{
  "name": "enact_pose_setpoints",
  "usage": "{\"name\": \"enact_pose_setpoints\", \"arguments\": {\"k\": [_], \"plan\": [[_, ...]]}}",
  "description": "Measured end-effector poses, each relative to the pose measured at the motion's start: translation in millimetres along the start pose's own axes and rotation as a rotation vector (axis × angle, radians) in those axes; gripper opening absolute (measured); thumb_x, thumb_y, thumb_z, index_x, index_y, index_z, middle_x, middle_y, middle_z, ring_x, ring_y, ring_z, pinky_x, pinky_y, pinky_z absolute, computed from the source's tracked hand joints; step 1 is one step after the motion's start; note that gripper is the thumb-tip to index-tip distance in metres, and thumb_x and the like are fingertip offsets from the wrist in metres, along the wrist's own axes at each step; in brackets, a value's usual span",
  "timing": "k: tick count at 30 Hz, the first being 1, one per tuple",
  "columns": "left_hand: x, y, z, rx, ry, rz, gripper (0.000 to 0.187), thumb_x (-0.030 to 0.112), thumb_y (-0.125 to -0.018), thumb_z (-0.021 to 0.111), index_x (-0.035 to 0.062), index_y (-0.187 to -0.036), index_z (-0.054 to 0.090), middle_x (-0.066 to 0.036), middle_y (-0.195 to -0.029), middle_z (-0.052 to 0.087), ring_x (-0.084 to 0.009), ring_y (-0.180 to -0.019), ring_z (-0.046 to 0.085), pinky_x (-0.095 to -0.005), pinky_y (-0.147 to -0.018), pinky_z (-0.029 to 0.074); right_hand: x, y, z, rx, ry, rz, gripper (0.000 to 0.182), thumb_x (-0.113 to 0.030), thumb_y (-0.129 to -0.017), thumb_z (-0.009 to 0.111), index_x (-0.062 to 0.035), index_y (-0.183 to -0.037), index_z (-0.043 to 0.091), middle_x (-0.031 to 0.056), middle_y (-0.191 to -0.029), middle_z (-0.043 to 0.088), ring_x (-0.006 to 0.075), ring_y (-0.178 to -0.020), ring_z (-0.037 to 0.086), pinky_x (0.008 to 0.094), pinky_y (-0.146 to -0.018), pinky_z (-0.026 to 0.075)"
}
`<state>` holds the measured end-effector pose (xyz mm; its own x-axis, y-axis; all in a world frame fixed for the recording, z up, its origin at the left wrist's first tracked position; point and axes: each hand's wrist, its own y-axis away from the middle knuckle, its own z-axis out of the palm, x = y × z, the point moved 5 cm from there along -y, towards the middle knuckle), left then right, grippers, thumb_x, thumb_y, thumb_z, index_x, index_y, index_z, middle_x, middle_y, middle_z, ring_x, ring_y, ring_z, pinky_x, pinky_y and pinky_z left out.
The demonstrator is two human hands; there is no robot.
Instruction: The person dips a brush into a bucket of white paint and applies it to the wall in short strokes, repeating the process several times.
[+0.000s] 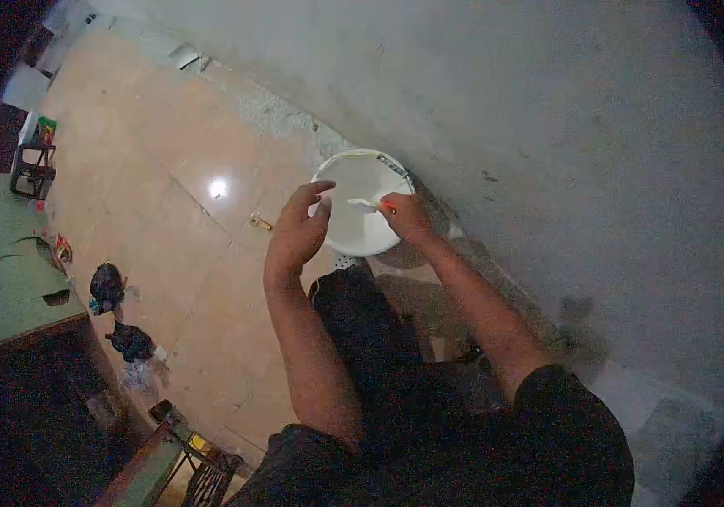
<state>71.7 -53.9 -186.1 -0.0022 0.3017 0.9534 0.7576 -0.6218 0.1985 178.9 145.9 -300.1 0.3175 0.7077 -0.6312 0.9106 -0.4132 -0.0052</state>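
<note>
A round white bucket [364,247] stands on the floor close to the wall, with pale material inside. My right hand [409,217] is closed on a small brush-like tool [370,204] with an orange handle, at the bucket's right side. The tool's whitish end points left over the bucket's opening. At the left rim is my left hand [301,221], its fingers apart and nothing in it. Whether it touches the rim, I cannot tell.
A plain grey wall [548,152] rises on the right. Left of the bucket, a small object [260,222] lies on the tiled floor [167,279]. Two black bags [106,287] sit farther left, near green boards [19,253]. A dark chair [201,473] stands at bottom left.
</note>
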Motion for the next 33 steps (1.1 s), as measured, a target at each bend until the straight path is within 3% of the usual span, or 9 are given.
{"name": "enact_pose_setpoints", "arguments": {"k": [7, 16, 22, 26, 28, 30, 31, 32, 33], "plan": [[-20.7, -11.7, 3.4, 0.007, -0.089, -0.041, 0.031, 0.016, -0.094, 0.055, 0.0114, -0.124, 0.060, -0.012, -0.129, 0.058, -0.0283, -0.126, 0.050, -0.0402, -0.104, 0.039, 58.1, -25.4, 77.5, -0.092, 0.092, 0.043, 0.030, -0.027, -0.088, 0.055, -0.0001, -0.078, 0.065, 0.0240, -0.078, 0.065, 0.0426, -0.079, 0.065, 0.0519, -0.074, 0.052], [-38.4, -11.8, 2.0, -0.029, -0.092, -0.057, 0.034, 0.020, -0.096, 0.055, 0.0126, -0.129, 0.055, -0.016, -0.131, 0.054, -0.0288, -0.128, 0.048, -0.0403, -0.101, 0.042, 90.8, -39.2, 139.2, -0.207, 0.248, 0.213, 0.023, -0.019, -0.085, 0.057, -0.0007, -0.074, 0.067, 0.0228, -0.081, 0.067, 0.0397, -0.082, 0.067, 0.0460, -0.075, 0.055], [-33.7, -13.1, -0.7, -0.035, -0.086, -0.037, 0.034, 0.020, -0.095, 0.056, 0.0116, -0.128, 0.055, -0.015, -0.132, 0.054, -0.0289, -0.126, 0.049, -0.0396, -0.100, 0.043, 78.7, -36.0, 156.3, -0.299, 0.388, -0.071, 0.018, -0.016, -0.082, 0.058, -0.0038, -0.074, 0.068, 0.0174, -0.077, 0.066, 0.0369, -0.085, 0.066, 0.0457, -0.077, 0.054], [-24.4, -11.4, -4.0, -0.052, -0.135, -0.024, 0.035, 0.020, -0.095, 0.055, 0.0116, -0.130, 0.055, -0.014, -0.132, 0.055, -0.0294, -0.125, 0.051, -0.0398, -0.101, 0.042, 84.1, -32.5, 145.8, -0.088, 0.100, 0.262, 0.021, -0.018, -0.081, 0.057, -0.0011, -0.073, 0.068, 0.0217, -0.080, 0.067, 0.0410, -0.078, 0.065, 0.0452, -0.075, 0.053], [-20.1, -7.8, -9.1, -0.067, -0.095, -0.029, 0.036, 0.020, -0.095, 0.055, 0.0118, -0.131, 0.054, -0.013, -0.133, 0.054, -0.0293, -0.124, 0.051, -0.0404, -0.102, 0.042, 80.2, -23.5, 135.5, -0.009, 0.025, 0.275, 0.018, -0.018, -0.080, 0.061, -0.0011, -0.077, 0.067, 0.0165, -0.076, 0.068, 0.0325, -0.068, 0.066, 0.0396, -0.065, 0.054], [-18.6, -2.9, -15.6, -0.062, -0.101, -0.048, 0.036, 0.021, -0.096, 0.054, 0.0115, -0.131, 0.054, -0.013, -0.133, 0.054, -0.0298, -0.124, 0.051, -0.0415, -0.102, 0.041, 90.8, -6.3, 143.9, -0.116, -0.878, 0.784, 0.014, -0.015, -0.078, 0.066, -0.0023, -0.082, 0.067, 0.0086, -0.075, 0.069, 0.0184, -0.062, 0.063, 0.0300, -0.054, 0.051], [-17.7, -1.1, -19.5, -0.067, -0.083, -0.075, 0.036, 0.020, -0.096, 0.054, 0.0109, -0.131, 0.054, -0.014, -0.132, 0.055, -0.0300, -0.124, 0.050, -0.0419, -0.101, 0.041, 56.7, 2.6, 118.6, -0.050, -0.890, 0.901, 0.011, -0.011, -0.080, 0.066, -0.0025, -0.087, 0.067, 0.0035, -0.074, 0.066, 0.0089, -0.060, 0.057, 0.0225, -0.048, 0.046], [-15.6, 1.5, -21.1, -0.070, -0.066, -0.098, 0.035, 0.020, -0.096, 0.054, 0.0103, -0.130, 0.054, -0.014, -0.131, 0.056, -0.0302, -0.124, 0.050, -0.0422, -0.101, 0.042, 52.6, 17.6, 113.4, -0.047, -0.897, 0.901, 0.011, -0.011, -0.080, 0.066, -0.0025, -0.087, 0.067, 0.0035, -0.074, 0.066, 0.0089, -0.060, 0.057, 0.0225, -0.048, 0.046], [-5.2, 4.9, -22.9, -0.047, -0.106, -0.026, 0.035, 0.022, -0.097, 0.054, 0.0089, -0.129, 0.055, -0.015, -0.128, 0.058, -0.0306, -0.123, 0.051, -0.0426, -0.099, 0.043, 40.1, 21.6, 99.6, -0.123, -0.828, 0.543, 0.011, -0.010, -0.081, 0.065, -0.0014, -0.088, 0.067, 0.0045, -0.076, 0.066, 0.0099, -0.061, 0.056, 0.0232, -0.048, 0.046]]}}
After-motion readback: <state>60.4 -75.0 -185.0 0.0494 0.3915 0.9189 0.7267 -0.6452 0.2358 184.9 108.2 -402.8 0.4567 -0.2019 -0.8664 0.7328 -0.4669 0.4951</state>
